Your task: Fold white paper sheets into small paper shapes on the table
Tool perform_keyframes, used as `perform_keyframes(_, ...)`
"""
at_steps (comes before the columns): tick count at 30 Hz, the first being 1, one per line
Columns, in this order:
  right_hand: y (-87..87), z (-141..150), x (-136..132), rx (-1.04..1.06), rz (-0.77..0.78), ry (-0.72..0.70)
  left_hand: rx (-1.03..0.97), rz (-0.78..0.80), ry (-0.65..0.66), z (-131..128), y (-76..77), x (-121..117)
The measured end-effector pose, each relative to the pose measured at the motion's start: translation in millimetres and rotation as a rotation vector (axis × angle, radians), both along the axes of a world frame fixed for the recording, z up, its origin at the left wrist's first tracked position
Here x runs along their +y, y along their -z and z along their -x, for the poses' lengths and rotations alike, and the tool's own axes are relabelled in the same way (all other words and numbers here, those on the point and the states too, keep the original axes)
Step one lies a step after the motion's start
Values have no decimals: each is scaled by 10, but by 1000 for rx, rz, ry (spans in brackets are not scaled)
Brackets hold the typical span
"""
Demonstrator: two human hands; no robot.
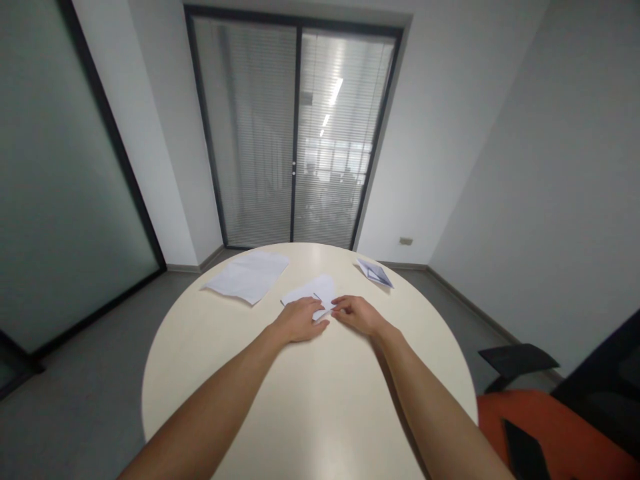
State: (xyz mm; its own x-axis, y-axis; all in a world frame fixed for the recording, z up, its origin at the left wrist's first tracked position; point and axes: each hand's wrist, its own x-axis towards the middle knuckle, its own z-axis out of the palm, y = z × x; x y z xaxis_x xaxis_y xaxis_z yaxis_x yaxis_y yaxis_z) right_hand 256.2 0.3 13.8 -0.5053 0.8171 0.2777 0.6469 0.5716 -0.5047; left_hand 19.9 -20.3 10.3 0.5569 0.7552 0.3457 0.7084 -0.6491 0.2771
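On the round table lies a small white sheet of paper (324, 287) with a dark line on it, seemingly folded. My left hand (300, 320) rests palm down over its near left part, fingers stretched out and thumb apart. At the near right corner of the sheet, my right hand (357, 315) has its thumb and fingertips drawn together in a pinch on the paper's edge. The fingers of both hands hide part of the sheet's near side.
A larger white sheet (247, 275) lies at the table's far left. Toward the far right stands a folded card (375, 273) with a dark printed picture. The pale round table (305, 413) has an orange-seated chair (545, 427) at its right. Glass doors (295, 133) with blinds are beyond.
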Motion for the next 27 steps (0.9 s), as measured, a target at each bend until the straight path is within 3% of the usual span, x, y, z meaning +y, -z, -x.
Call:
perform_keyframes(4,20,-15,19,-8,-42,11,-12,31,-14,0,12,29)
perform_keyframes(13,-61,52,-45,-23,-71,-1,-33,40,-197,12,-4,72)
perform_keyframes(27,-76,86,-71,-47,-38,46,-67,5,-174,39,84,96)
